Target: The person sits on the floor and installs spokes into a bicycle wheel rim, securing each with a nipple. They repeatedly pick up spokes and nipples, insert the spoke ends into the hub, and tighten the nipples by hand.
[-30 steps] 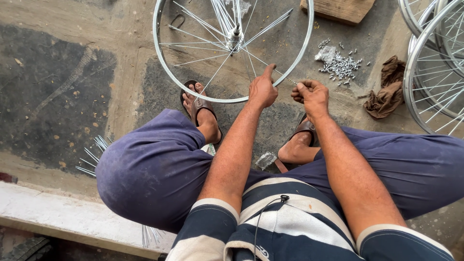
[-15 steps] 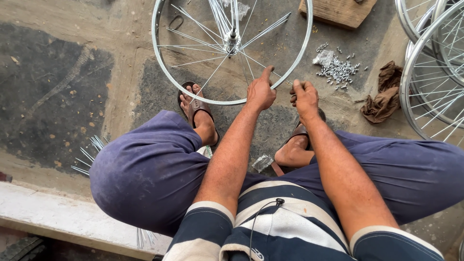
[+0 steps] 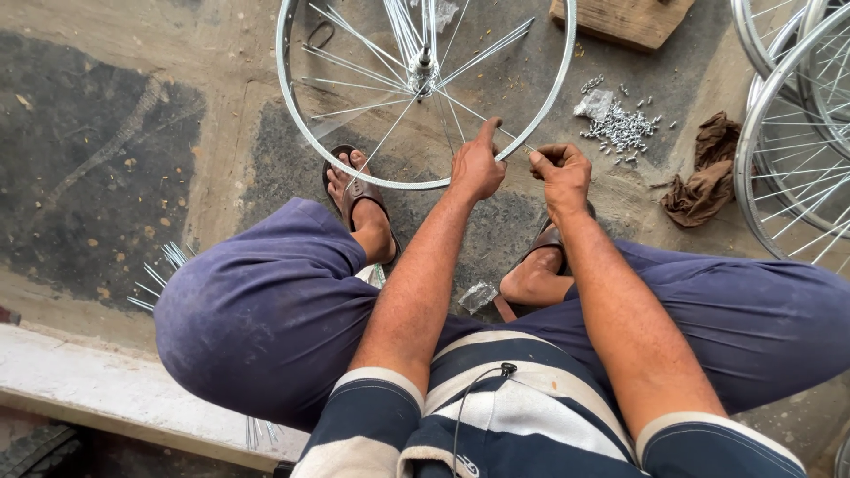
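Wheel: a bare silver bicycle rim [image 3: 310, 142] with loose spokes [image 3: 354, 40] fanning from its hub [image 3: 421, 64]; it lies flat on the concrete floor [image 3: 97, 177] in front of the seated person, its near edge close to the sandalled feet, within easy reach of both arms.
Left hand: the left hand [image 3: 475, 166] rests on the near edge of the rim, forefinger stretched along it and the other fingers curled on the metal; it seems to steady the wheel.
Right hand: the right hand [image 3: 561, 173] sits just beside the left, at the rim; its fingers are pinched narrow on something thin, likely a spoke end, too small to be sure.
Small parts: a heap of little metal bits [image 3: 620, 128] lies on the floor just right of the wheel, handy for the right hand; a brown rag [image 3: 704, 181] is further right.
Other wheels: more rims [image 3: 788, 159] lean at the right edge.
Spare spokes: a bundle [image 3: 159, 274] pokes out by the left knee.
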